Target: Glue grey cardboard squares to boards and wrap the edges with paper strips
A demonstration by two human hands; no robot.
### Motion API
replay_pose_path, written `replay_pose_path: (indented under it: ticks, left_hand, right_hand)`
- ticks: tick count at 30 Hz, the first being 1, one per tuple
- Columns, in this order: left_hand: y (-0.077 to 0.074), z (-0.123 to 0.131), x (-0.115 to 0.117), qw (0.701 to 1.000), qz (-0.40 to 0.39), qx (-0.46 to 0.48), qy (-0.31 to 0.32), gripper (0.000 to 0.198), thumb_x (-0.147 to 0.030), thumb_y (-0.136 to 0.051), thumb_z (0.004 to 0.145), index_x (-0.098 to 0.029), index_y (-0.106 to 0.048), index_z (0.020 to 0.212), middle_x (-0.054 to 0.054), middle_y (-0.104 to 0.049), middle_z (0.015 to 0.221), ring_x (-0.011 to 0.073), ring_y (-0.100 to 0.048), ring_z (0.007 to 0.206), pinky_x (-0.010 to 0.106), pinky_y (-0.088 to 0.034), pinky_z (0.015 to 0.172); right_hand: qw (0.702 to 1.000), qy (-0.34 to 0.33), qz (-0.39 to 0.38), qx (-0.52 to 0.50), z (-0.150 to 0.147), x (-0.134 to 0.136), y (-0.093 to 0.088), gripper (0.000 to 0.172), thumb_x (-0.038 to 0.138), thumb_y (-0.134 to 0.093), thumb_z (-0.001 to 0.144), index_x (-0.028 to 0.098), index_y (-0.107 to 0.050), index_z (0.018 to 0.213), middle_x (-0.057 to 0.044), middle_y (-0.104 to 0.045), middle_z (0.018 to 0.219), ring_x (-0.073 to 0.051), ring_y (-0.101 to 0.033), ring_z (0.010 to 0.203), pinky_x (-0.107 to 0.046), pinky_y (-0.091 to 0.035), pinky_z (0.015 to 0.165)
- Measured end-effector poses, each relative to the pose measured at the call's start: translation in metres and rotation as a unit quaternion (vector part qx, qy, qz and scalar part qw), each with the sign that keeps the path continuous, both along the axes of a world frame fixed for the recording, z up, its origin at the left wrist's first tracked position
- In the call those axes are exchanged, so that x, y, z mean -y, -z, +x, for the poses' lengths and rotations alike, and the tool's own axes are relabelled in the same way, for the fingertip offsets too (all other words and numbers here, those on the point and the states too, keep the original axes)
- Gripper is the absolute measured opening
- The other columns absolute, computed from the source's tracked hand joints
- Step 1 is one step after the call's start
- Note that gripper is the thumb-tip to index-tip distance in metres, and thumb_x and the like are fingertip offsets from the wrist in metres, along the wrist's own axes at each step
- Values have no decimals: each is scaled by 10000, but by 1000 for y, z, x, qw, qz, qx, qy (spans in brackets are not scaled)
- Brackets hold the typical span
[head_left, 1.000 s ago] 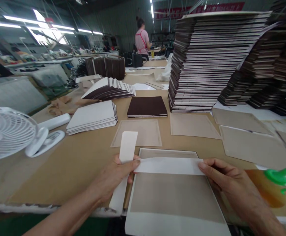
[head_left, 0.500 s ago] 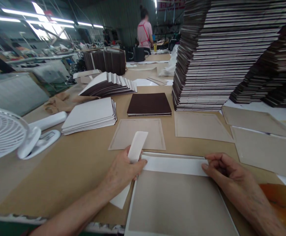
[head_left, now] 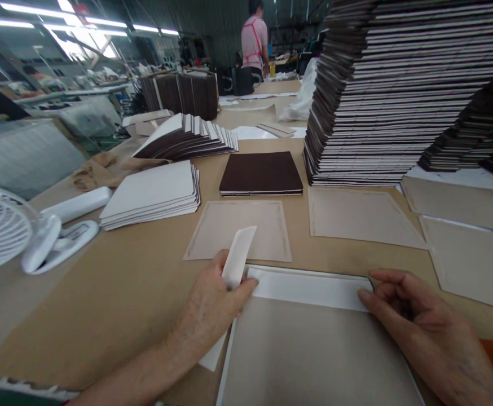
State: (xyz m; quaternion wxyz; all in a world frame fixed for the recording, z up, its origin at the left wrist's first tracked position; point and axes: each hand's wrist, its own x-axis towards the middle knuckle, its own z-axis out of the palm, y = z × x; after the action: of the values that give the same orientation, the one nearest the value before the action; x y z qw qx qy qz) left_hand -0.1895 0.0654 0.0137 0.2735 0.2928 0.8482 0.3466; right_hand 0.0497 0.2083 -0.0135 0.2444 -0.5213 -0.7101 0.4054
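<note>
In front of me lies a flat beige panel (head_left: 314,355) with a pale border and a thin dark far edge. A white strip (head_left: 306,288) lies flat across its far end. My left hand (head_left: 223,293) is closed around another loose white strip (head_left: 238,256), which sticks up past the fingers and shows again below the hand. The left thumb presses on the left end of the flat strip. At the opposite end, my right hand (head_left: 411,316) pinches the strip and the panel's far right corner between thumb and curled fingers.
Beyond the panel lie beige sheets (head_left: 238,230) and a dark brown board (head_left: 261,173). A tall stack of dark boards (head_left: 382,101) rises at right. On the left are white boards (head_left: 153,192) and a white fan (head_left: 1,231). A person (head_left: 254,39) stands far back.
The view has shifted slightly, so the panel and right hand appear a little further right and lower. Both hands keep the same hold at the strip's ends.
</note>
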Motion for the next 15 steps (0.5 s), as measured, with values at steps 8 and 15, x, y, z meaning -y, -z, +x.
replay_pose_path:
  ticks: [8,15]
  left_hand:
    - [2,-1,1,999,-11,-27,12,230,-375,-608,741,-221,-505,877,-57,-592,615,141,-576,459,244,-448,459]
    - [0,1,1,999,-34,-31,21,251,-420,-583,752,-230,-513,899,-56,-594,621,155,-572,456,267,-437,487]
  right_hand:
    - [1000,-13,17,4,-1,2,-2,366,484,-620,727,232,-529,976,27,-560,643,-162,-563,583,-271,-452,523]
    - [999,-22,33,37,-2,4,-2,313,443,-589,790,231,-519,1009,31,-559,653,-156,-565,592,-280,-451,555]
